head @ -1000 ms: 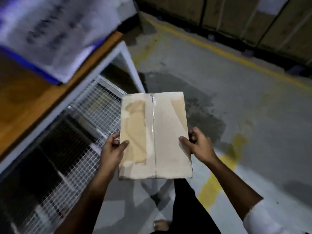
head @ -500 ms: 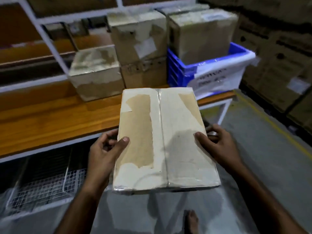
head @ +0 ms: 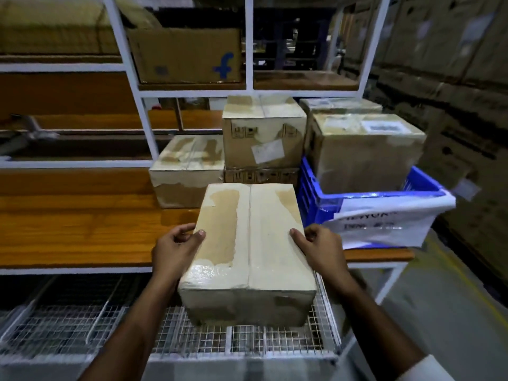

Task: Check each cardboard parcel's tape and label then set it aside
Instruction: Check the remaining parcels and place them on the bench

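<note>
Both hands grip parcel [head: 248,243] (over shelf edge, prob.).

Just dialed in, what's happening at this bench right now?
A person grips a taped cardboard parcel with both hands, left hand and right hand on opposite sides, holding it at the front edge of the wooden bench. Other parcels sit behind it, one of them in a blue crate. No label shows on the held parcel's top face.
</note>
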